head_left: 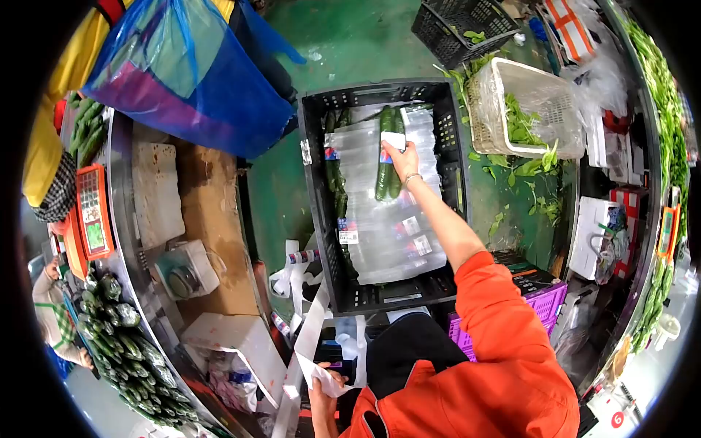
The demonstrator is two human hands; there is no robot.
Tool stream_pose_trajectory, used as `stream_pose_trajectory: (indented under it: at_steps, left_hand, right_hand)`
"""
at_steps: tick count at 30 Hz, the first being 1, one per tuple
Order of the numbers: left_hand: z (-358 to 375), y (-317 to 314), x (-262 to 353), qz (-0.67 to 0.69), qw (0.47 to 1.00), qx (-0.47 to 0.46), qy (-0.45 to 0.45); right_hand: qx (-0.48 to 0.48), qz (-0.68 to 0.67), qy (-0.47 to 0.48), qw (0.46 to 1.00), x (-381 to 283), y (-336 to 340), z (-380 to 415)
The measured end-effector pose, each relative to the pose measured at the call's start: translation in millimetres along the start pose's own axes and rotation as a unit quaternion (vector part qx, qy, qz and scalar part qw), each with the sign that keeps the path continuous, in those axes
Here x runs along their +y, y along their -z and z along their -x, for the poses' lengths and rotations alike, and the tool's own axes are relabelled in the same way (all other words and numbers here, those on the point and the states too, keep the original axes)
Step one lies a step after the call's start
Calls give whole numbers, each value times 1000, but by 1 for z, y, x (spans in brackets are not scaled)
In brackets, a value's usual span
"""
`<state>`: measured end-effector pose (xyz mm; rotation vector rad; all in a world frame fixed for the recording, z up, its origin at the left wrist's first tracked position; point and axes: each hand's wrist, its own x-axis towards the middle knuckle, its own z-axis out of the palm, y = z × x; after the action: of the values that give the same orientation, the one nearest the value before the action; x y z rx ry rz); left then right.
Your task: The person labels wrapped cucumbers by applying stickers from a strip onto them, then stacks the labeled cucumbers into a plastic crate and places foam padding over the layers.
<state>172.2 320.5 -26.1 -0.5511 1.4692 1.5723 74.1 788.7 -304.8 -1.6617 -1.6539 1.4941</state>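
Observation:
Close to the middle of the view, my right hand (404,160) is closed on a pack of cucumbers (385,182) with a white label across it. The pack is over a black plastic crate (315,219), above shiny clear-plastic packs (372,241) that carry small printed labels. More dark green cucumbers (332,175) show along the crate's left side. Lower down, my left hand (325,398) is closed on a long white paper strip (314,328), which looks like label backing. The strip runs up beside the crate's near-left corner.
A cream basket (496,109) with leafy greens stands right of the crate, a black basket (445,36) beyond it. Left, a person in yellow sleeves is by a blue plastic bag (197,87). Cucumbers (131,358) fill the left counter; a purple crate (544,310) sits near my right arm.

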Motion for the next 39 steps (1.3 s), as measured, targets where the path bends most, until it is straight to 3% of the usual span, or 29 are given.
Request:
stream_pose_trajectory:
  at_steps: [1,4,6,8,10,11,13,17,19,22,23,25,28,31,33,34,35,36,37,38,39]
  left_hand:
    - [1,-1,-4,29,1000,1,3]
    - [1,-3,-5,71,997,18,18]
    - [3,1,-5,97,994,40,39]
    - [8,20,-21,95,992,55,65]
    - [15,32,-37,82,988,68,114]
    - [18,24,-25,123,983,33,134]
    - [17,38,-47,160,964,119,178]
    - [14,4,-30,90,982,125,107]
    - [12,5,-36,117,978,140,105]
    - [9,25,-53,205,961,148,110]
    - [7,25,-51,266,946,140,122]
    - [7,23,-48,234,951,162,123]
    - [3,20,-40,224,957,146,116]
    - [2,13,-25,199,954,194,115]
    - [0,21,-25,206,965,163,3]
    - [0,25,-15,253,953,166,26]
    - [0,24,-7,202,968,144,-27]
    - [1,20,6,199,969,140,-46]
    - [-2,27,11,226,968,68,-89]
    - [-3,33,13,239,960,139,-37]
    - [-7,42,18,173,974,144,-37]
  right_hand:
    - [56,-30,-3,998,6,-9,3]
    - [-1,-130,26,991,18,-15,7]
    - [-96,15,111,989,17,-4,-4]
    - [-192,153,204,948,4,6,-31]
    - [-218,271,271,898,-20,6,-58]
    - [-218,316,307,871,-21,1,-81]
    - [-257,358,341,830,-37,-3,-114]
    - [-329,423,296,791,-58,-6,-149]
    - [-312,444,321,776,-55,-9,-149]
    - [-140,519,347,769,-49,-19,-131]
    - [-75,500,409,760,-42,-22,-120]
    - [2,478,491,728,-27,-25,-92]
    - [-52,514,456,725,-4,-26,-64]
    - [-54,528,432,729,-3,-25,-57]
    - [-72,507,416,751,-21,-26,-43]
    - [-91,479,383,785,-38,-27,-23]
    - [-116,448,351,814,-54,-27,0]
    - [-168,286,422,844,-63,-27,25]
    - [-203,187,443,853,-91,-25,74]
    - [-296,127,424,847,-122,-18,125]
    - [-428,12,298,853,-143,-17,172]
